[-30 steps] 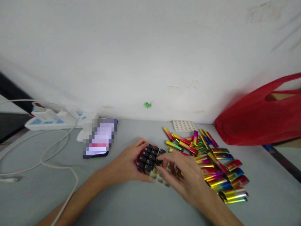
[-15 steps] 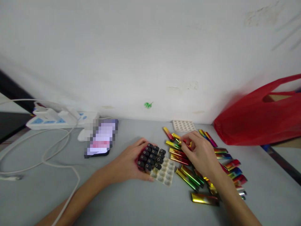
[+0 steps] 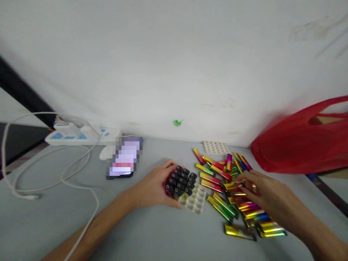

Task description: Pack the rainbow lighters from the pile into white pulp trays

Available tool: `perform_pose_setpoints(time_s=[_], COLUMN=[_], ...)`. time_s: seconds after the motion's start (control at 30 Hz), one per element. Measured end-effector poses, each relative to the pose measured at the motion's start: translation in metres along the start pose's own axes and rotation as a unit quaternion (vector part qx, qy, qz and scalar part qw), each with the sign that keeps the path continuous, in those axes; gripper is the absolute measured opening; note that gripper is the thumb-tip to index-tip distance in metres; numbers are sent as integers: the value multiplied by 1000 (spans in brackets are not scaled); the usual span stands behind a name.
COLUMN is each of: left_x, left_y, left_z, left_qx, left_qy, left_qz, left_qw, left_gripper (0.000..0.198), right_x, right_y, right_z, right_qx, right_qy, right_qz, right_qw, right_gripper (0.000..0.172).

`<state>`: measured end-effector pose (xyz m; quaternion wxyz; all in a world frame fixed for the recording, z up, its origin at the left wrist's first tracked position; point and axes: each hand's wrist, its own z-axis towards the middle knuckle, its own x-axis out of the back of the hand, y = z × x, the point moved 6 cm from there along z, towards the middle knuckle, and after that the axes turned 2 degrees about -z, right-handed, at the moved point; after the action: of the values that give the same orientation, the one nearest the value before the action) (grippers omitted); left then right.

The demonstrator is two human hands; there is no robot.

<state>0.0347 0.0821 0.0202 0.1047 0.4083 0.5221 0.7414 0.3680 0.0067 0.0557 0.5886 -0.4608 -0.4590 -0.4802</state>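
My left hand [image 3: 157, 185] wraps around a bunch of upright slim pieces that look like lighters [image 3: 181, 179], their black ends with small round holes facing up. They stand on one side of a pale tray [image 3: 199, 201] with rows of round pockets, and several pockets on its right are bare. My right hand [image 3: 261, 188] is over a loose heap of shiny lighters coloured gold, red, green and purple. Its thumb and index finger close on a gold lighter [image 3: 232, 186] at the heap's middle.
A second pocketed tray [image 3: 216, 148] lies by the wall. A red bag [image 3: 296, 141] stands at the right. To the left are a phone [image 3: 125, 159], a white power strip [image 3: 111, 136] and a looping white cable [image 3: 63, 179] that passes over my left forearm.
My right hand has moved right and nearer from the back of the heap, uncovering lighters there. My left hand still holds its bunch at the tray. The whole view has shifted slightly.
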Motion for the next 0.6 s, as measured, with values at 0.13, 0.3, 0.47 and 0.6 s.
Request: perform_pose_setpoints(time_s=[0.13, 0.3, 0.47, 0.6], left_x=[0, 1, 0, 0], left_y=[0, 0, -1, 0], left_z=[0, 0, 0, -1], left_qx=[1, -4, 5, 1], left_qy=[-2, -1, -6, -1], left_qz=[0, -1, 3, 5], left_qw=[1000, 1000, 1000, 1000], left_gripper=[86, 86, 85, 85], right_x=[-10, -13, -15, 8], right_y=[1, 2, 5, 1], right_z=[5, 10, 17, 24], right_qx=[14, 35, 50, 57], right_qy=[-50, -64, -100, -49], right_qz=[-9, -7, 43, 185], right_qw=[999, 997, 993, 980], right_gripper=[20, 17, 18, 32])
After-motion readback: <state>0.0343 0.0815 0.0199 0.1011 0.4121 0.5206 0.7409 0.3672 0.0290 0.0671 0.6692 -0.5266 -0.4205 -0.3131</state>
